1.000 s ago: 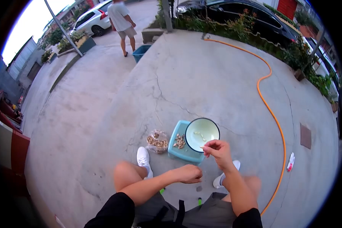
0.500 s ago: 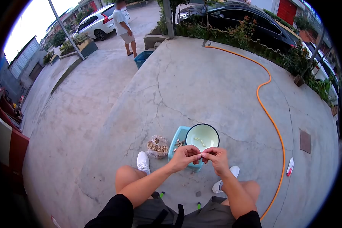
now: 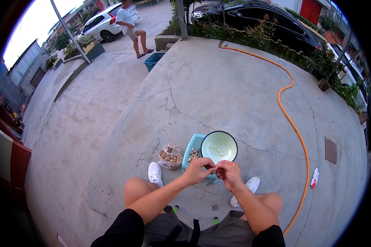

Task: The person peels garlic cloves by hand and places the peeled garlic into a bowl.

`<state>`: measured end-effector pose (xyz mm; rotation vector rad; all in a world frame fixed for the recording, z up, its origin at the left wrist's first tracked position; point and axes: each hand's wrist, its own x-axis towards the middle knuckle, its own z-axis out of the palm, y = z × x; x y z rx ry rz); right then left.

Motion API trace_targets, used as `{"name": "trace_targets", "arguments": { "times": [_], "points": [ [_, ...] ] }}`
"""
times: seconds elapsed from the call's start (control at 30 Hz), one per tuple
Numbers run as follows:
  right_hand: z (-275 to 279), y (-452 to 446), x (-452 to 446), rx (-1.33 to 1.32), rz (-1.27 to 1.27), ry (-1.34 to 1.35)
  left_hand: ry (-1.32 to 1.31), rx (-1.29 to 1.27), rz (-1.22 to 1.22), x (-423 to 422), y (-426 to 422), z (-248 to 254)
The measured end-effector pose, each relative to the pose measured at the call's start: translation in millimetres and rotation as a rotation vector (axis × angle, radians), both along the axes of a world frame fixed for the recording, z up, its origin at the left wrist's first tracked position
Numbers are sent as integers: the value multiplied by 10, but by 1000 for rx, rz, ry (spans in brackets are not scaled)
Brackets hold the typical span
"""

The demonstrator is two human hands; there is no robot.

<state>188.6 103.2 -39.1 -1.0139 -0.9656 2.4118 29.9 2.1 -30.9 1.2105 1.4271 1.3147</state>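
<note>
My left hand and my right hand meet fingertip to fingertip above the near end of a light-blue plastic tub. Both are pinched closed on one small pale piece, which looks like a garlic clove and is mostly hidden by the fingers. Just beyond them a pale green enamel bowl with a dark rim rests on the tub, with several peeled cloves inside. Unpeeled garlic cloves lie in the tub's left part. Left of the tub sits a clear plastic bag of brownish cloves.
An orange hose curves along the cracked concrete on the right. A red-and-white object and a square metal plate lie beyond it. A person stands far left near a dark blue bin. Parked cars line the back.
My hands stay together at the small piece, with the right fingers turned slightly. The person in the background has lifted and bent one leg. The view has shifted a little.
</note>
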Motion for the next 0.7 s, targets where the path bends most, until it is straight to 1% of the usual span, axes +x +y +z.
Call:
{"name": "trace_targets", "arguments": {
  "times": [0.03,0.07,0.13,0.17,0.23,0.37,0.47,0.53,0.57,0.63,0.7],
  "points": [
    [-6,-10,1,-34,3,-11,118,45,4,3,0,19],
    [-12,-15,4,-36,2,-12,117,44,3,5,5,15],
    [-19,-16,6,-68,15,-4,275,162,-11,5,17,9],
    [-13,-17,9,-69,14,-6,273,161,-12,12,20,6],
    [2,-10,21,-66,45,-41,348,269,-17,34,30,29],
    [10,17,53,-4,56,-19,327,242,1,50,34,54],
    [55,41,67,8,1,50,256,167,51,33,54,48],
    [75,47,67,12,0,72,-69,70,71,28,71,-13],
    [83,51,68,16,-2,95,-71,69,71,25,72,-44],
    [84,49,70,22,-3,116,-353,-57,57,13,73,-45],
    [101,45,61,29,-2,138,-382,-69,69,4,74,2]
  ]
}}
